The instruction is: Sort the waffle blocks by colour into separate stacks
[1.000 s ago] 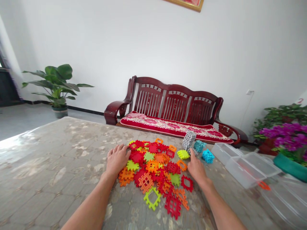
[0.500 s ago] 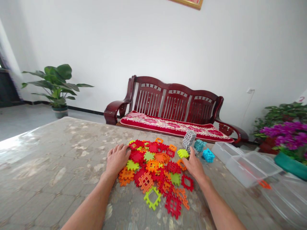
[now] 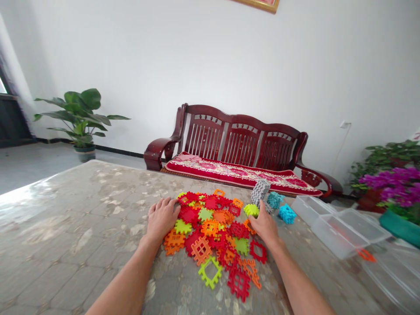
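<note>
Red, orange and yellow-green interlocking plastic pieces lie in a loose heap on the patterned table. At the heap's left edge rests my left hand, fingers apart, palm down, holding nothing. My right hand is at the right edge, thumb and index finger spread beside a yellow-green stack; its other fingers are hard to see. Just beyond it stand a grey stack, a teal stack and a bright blue stack.
Clear plastic boxes sit at the right, with an orange piece beside them. Purple flowers in a teal pot are at the far right. A wooden bench stands behind the table, and a potted plant is at back left.
The whole view has shifted slightly, so everything appears a little farther right. Neither hand has visibly moved relative to the pieces.
</note>
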Available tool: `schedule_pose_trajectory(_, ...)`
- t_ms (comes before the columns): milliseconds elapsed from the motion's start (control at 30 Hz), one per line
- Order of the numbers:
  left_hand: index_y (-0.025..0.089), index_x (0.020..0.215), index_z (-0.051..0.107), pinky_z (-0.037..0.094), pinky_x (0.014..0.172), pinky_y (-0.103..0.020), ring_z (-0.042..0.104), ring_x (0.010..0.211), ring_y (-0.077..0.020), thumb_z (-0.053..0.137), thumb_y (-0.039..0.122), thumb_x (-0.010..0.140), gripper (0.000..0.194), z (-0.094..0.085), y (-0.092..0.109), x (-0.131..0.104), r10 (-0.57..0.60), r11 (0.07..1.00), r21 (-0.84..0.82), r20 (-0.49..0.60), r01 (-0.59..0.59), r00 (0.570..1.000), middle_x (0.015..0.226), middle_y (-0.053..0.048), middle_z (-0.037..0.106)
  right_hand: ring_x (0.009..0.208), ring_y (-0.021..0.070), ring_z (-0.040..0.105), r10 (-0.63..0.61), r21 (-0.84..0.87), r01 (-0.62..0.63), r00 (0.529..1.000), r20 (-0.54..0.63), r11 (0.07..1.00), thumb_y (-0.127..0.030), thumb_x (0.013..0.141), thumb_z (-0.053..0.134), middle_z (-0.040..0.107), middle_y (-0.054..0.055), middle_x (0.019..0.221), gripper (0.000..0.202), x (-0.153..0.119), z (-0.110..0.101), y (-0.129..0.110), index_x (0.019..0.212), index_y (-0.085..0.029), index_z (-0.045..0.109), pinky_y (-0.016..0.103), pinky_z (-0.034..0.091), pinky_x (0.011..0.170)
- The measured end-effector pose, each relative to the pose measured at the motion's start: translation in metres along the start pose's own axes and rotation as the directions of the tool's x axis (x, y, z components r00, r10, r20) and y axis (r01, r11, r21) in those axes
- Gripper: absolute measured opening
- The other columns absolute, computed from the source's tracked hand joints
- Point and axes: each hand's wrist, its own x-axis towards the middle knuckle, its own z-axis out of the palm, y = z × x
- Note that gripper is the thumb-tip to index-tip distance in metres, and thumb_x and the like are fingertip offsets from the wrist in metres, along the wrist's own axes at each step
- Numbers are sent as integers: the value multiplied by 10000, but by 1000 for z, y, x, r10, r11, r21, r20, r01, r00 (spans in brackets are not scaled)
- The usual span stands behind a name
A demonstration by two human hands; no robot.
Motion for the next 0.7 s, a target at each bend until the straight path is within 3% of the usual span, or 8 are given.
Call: schedule_pose_trajectory(700,277,1273,610,299,1110,-448,449,1347,-244,378,420,930,438,2,-2,2,2,1000,12,25,-2,1000,1422,-75,555,1108,287,638,-53,-24,53,999,-10,998,-318,868,516,624,190,1281,704,1,3,0,1490,-124,249,333,450,850)
